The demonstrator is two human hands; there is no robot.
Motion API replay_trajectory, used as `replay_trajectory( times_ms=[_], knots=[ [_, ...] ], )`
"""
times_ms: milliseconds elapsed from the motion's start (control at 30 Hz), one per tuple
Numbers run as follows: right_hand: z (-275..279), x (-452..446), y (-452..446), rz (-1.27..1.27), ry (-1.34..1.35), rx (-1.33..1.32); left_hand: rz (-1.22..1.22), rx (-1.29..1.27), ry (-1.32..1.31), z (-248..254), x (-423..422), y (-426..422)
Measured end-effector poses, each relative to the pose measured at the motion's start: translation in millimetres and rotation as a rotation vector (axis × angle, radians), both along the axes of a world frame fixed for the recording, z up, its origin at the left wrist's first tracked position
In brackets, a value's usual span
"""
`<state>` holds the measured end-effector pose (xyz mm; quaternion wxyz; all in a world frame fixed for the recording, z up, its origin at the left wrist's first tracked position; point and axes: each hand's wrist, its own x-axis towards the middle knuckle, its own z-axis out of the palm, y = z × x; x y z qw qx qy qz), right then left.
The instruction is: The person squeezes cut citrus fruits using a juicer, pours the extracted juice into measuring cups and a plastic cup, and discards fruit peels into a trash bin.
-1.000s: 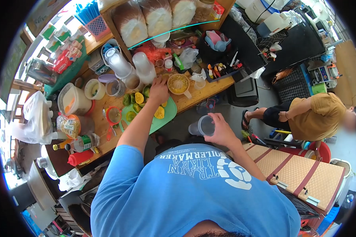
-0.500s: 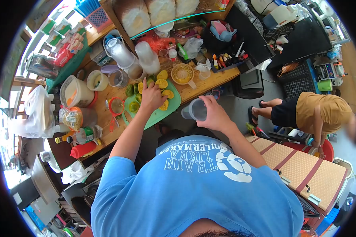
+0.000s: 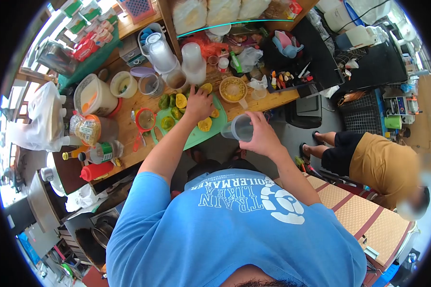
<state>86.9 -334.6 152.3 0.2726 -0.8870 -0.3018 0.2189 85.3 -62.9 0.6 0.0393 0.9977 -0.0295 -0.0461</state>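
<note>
My left hand (image 3: 199, 104) reaches over the pale green cutting board (image 3: 194, 138), fingers spread and lowered onto the citrus halves; the fingers partly hide what they touch. Green-skinned citrus halves (image 3: 177, 113) lie on the board, some showing yellow-orange flesh, such as the citrus half (image 3: 205, 125) near its front edge. My right hand (image 3: 265, 135) grips a clear plastic cup (image 3: 242, 127), tilted sideways in front of the table edge. A yellow strainer-like bowl with a handle (image 3: 233, 89) and wet pulp inside stands right of the board.
Stacked clear cups (image 3: 193, 60) stand behind the board. A red-rimmed strainer (image 3: 145, 119), a white tub (image 3: 96, 95) and a red squeeze bottle (image 3: 96, 171) are on the left. A co-worker in a tan shirt (image 3: 380, 162) bends over at right, beside a woven-patterned bench (image 3: 342, 198).
The view has shifted, moving the table contents rightward in the picture. My left hand has moved across the citrus halves toward the board's right side. My right hand still holds the cup.
</note>
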Motion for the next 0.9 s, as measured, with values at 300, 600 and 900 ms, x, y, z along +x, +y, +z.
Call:
replay_trajectory(
  times_ms=[300,600,900],
  knots=[
    [3,1,21,-0.055,-0.024,0.000,-0.160,-0.109,-0.182,24,-53,16],
    [18,25,65,-0.106,-0.103,0.034,-0.162,-0.117,-0.042,28,-60,24],
    [7,62,135,-0.066,-0.231,-0.028,-0.206,-0.078,0.031,28,-63,33]
  ],
)
